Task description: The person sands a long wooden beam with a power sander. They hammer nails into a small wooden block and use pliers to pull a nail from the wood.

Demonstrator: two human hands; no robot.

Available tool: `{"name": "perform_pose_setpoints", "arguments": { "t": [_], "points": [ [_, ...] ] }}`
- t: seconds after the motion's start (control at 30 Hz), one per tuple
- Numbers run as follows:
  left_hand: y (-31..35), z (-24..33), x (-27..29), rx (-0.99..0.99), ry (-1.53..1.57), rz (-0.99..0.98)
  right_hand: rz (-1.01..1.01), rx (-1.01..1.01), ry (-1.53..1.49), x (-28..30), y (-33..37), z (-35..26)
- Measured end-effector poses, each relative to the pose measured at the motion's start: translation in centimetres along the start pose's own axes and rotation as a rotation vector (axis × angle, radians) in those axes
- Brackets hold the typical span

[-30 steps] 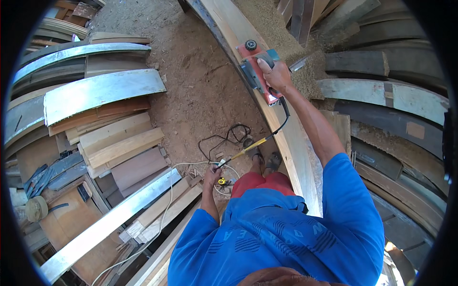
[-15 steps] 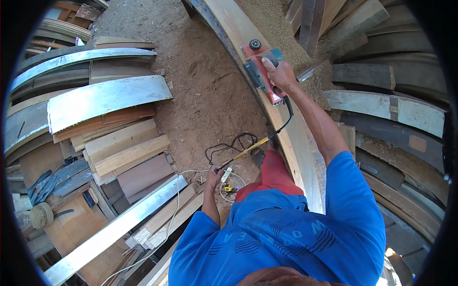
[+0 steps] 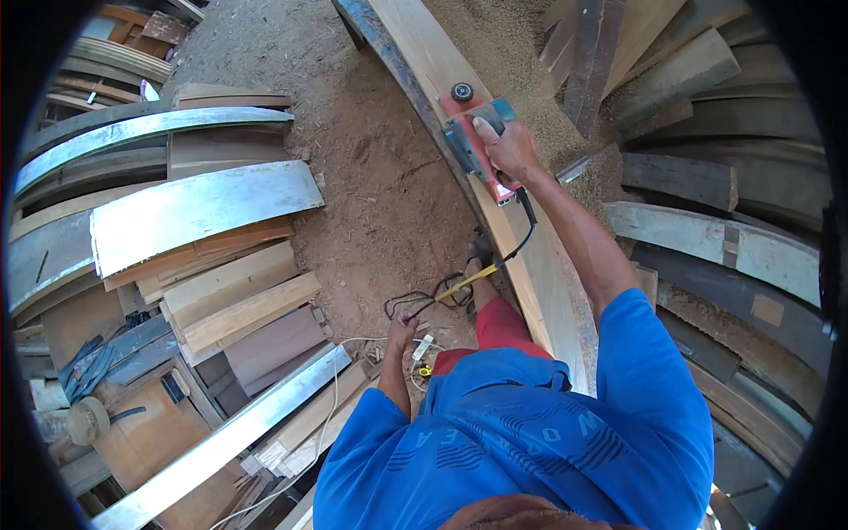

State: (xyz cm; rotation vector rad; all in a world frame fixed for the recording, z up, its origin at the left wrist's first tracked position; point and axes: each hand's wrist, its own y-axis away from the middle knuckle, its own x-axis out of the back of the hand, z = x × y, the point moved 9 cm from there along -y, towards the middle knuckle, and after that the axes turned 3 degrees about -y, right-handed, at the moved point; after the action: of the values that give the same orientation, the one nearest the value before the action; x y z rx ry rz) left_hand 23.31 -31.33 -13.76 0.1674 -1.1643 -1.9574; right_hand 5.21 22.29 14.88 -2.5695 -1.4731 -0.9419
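My right hand (image 3: 511, 150) is wrapped round the handle of a red and teal electric planer (image 3: 458, 132). The planer rests on a long pale wooden board (image 3: 549, 305) that stretches from my right hip toward the far end. Its cord (image 3: 464, 284), dark near the tool and partly wrapped in yellow, runs back toward me. Low on the left, my left hand (image 3: 402, 332) is closed on the dark part of this cord. A white power strip (image 3: 423, 346) lies on the ground beside that hand, next to a small yellow thing. The planer's underside is hidden.
Stacked planks and a shiny metal-faced panel (image 3: 208, 208) fill the left side. More timber (image 3: 680, 181) is piled on the right, by sawdust (image 3: 508, 49). Dark cord loops (image 3: 393, 307) lie on the dirt floor (image 3: 380, 168). A dark support (image 3: 389, 53) runs beneath the board.
The planer and my right hand have shifted slightly toward the far left of the view. One foot now shows beside the board. My left hand keeps its hold on the cord.
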Motion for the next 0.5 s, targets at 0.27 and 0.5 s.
{"name": "perform_pose_setpoints", "arguments": {
  "t": [0.27, 0.5],
  "points": [
    [-4.9, 3.7, 1.8, -0.054, 0.053, 0.060, -0.126, -0.123, -0.006, -2.0, -6.7, -2.1],
    [-5.7, 6.7, 3.3, -0.070, 0.102, 0.089, 0.052, 0.021, 0.004, -2.0, -11.7, -4.5]
  ]
}}
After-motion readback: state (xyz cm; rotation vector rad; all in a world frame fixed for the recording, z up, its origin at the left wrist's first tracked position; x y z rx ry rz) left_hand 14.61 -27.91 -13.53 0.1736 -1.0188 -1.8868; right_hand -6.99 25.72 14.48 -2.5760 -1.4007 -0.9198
